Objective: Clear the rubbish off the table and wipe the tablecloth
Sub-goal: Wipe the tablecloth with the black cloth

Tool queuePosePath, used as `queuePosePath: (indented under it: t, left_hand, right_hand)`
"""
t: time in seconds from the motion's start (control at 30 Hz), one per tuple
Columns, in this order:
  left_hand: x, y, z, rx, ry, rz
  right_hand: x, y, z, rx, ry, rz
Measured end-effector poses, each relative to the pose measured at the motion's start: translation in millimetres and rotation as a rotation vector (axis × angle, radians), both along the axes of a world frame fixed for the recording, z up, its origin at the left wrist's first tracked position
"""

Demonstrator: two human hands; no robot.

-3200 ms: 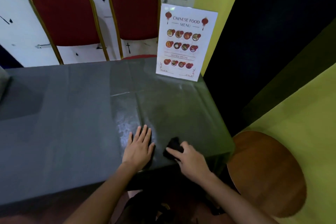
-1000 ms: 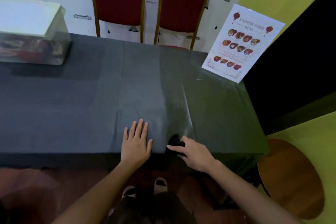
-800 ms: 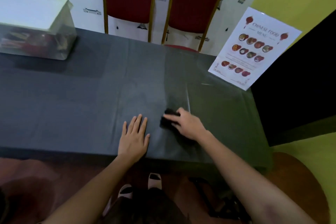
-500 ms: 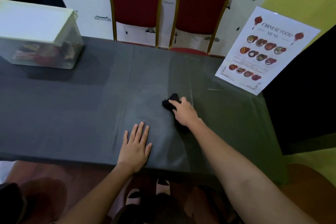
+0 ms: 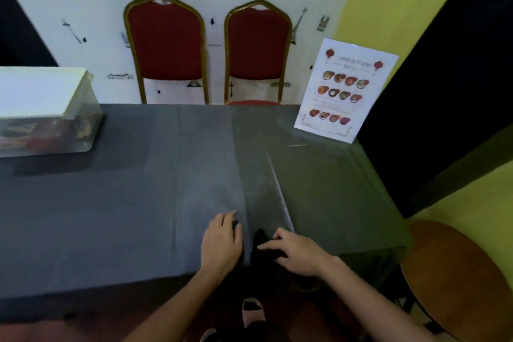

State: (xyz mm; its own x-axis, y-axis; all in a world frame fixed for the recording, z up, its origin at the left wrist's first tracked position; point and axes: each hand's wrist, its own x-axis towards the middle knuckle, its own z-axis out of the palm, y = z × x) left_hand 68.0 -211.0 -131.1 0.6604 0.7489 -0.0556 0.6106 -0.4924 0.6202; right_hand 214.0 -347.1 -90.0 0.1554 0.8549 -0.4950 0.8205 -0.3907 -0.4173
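- Nearest to the camera, the person's shoes (image 5: 251, 311) stand on the reddish floor under the near edge of the surface.
- The left hand (image 5: 222, 241) lies palm down on the tablecloth (image 5: 111, 203) close to that edge. Its fingers are loosely bent and, as far as the blur allows, it holds nothing.
- Just beside it, but not touching it, the right hand (image 5: 297, 253) has its fingers curled over a black cloth (image 5: 261, 240) and presses it on the tablecloth.
- The black cloth is small, crumpled and soft. It sits between the two hands, and most of it is hidden under the right fingers.
- I judge that the wiping is going on now. The strip ahead of the hands and the part to the right have a pale, wet-looking shine, while the left part looks matt and is probably left to do.
- No loose rubbish shows on the grey tablecloth, so the clearing seems done.
- A round wooden stool (image 5: 458, 272) stands to the right of the surface.
- Far left stands a clear plastic box (image 5: 47, 114) with a white lid. Its reddish contents are too blurred to name.
- At the far right corner a menu card (image 5: 345, 91) stands upright, and two red chairs (image 5: 166, 41) are behind.
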Motion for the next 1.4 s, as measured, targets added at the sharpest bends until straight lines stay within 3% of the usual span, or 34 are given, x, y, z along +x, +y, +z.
queuePosePath:
  t: [0.17, 0.2, 0.33, 0.47, 0.67, 0.77, 0.9, 1.13, 1.3, 1.4]
  left_hand:
    - [32, -12, 30, -0.917, -0.084, -0.069]
    - [37, -16, 37, -1.01, -0.056, -0.145]
    - [60, -33, 54, -1.029, -0.046, -0.365]
    - [77, -54, 61, -1.152, -0.172, -0.396]
    - [127, -97, 82, -1.04, -0.284, -0.468]
    - [157, -136, 76, -0.923, -0.199, -0.515]
    - [193, -195, 76, -1.037, -0.01, -0.518]
    - [254, -294, 57, -0.996, -0.169, -0.443]
    - [302, -336, 21, -0.473, -0.05, -0.579]
    - [319, -345, -2, -0.314, 0.085, -0.687]
  right_hand:
    - [0, -13, 37, 0.195, 0.07, -0.315]
    - [0, -18, 44, 0.199, 0.059, -0.353]
    - [2, -46, 61, 0.223, 0.073, -0.451]
    - [6, -92, 70, 0.356, 0.291, -0.736]
    - [41, -170, 55, 0.538, 0.605, -1.25]
    - [52, -209, 49, 0.758, 0.713, -1.409]
    - [73, -255, 48, 0.919, 0.73, -1.497]
    - [125, -341, 25, 0.6, 0.196, -1.385]
    - [157, -383, -10, 0.531, 0.061, -1.488]
    - [165, -393, -39, 0.438, -0.042, -1.524]
